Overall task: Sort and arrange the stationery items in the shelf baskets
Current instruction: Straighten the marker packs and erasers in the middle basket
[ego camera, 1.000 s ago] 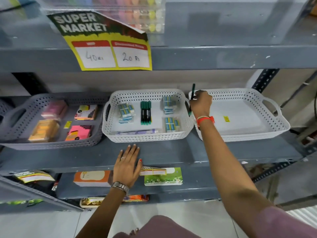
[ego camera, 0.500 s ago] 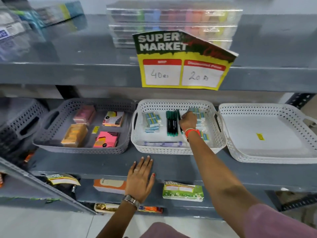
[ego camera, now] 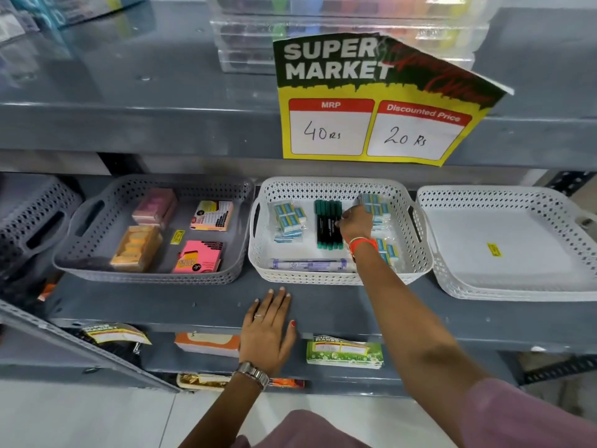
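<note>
In the middle white basket (ego camera: 339, 276) on the shelf (ego camera: 193, 305), the right hand (ego camera: 355, 219) rests its fingertips on the row of green-capped markers (ego camera: 329, 223); whether that grip is closed on one I cannot tell. The left hand (ego camera: 268, 331) lies flat and open at the shelf's front edge. The markers look light, stiff and smooth, likely to roll, so pinching one mid-barrel seems best.

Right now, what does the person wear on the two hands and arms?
The left hand has a thin ring, red-painted nails and a silver metal watch. The right hand has an orange-red wristband; a mauve sleeve covers the upper arm.
</note>
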Tool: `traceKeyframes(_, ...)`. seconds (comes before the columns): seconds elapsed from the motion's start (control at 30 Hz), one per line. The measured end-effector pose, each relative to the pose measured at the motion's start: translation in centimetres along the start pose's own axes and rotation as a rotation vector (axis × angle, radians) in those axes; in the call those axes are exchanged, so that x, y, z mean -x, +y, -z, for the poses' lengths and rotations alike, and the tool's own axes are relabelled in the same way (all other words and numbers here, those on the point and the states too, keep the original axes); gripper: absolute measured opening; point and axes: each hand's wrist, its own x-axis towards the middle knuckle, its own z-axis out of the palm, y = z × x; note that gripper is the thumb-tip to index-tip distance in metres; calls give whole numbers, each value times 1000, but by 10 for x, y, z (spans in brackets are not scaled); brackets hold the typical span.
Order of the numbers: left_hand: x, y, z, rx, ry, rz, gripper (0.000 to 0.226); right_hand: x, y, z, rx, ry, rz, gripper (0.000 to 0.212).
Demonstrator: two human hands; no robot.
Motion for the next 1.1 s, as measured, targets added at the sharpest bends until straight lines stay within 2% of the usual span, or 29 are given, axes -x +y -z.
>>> traceKeyframes(0.17,-15,16,22,170,276,-53,33,6,-1,16,-80,33,5,27)
traceKeyframes(0.23,-44,34,46,331,374,-6,30,9,4,25,-105,23,14,29)
traceKeyframes(0.27,-62,45,59,430,359,52,31,11,8,28,-105,-5,15,30)
traceKeyframes(0.33,-105,65,76,610,197,204,32,14,16,30,-97,-75,23,31)
traceKeyframes(0.4,-146,78,73,695,-64,359,31,17,20,30,-127,-163,15,26)
traceKeyframes(0.47,-177,84,61,651,-270,413,25,17,20,28,-136,-230,-9,27)
traceKeyframes(0.5,-187,86,55,599,-358,423,19,18,19,29,-122,-245,-11,34)
traceKeyframes(0.6,-196,87,39,529,-542,507,29,22,20,27,-87,-265,-21,44)
traceKeyframes(0.63,-197,86,34,537,-566,533,28,22,21,26,-79,-265,-16,44)
traceKeyframes(0.7,-194,88,33,549,-575,586,11,21,23,23,-92,-274,-9,42)
traceKeyframes(0.73,-194,89,32,561,-577,601,14,21,24,22,-101,-283,-13,39)
traceKeyframes(0.8,-194,88,30,545,-598,636,41,24,22,23,-126,-299,-19,27)
traceKeyframes(0.9,-193,89,36,502,-609,629,57,24,20,25,-161,-302,-5,19)
traceKeyframes(1.1,-192,86,42,479,-578,572,39,25,17,24,-180,-241,22,31)
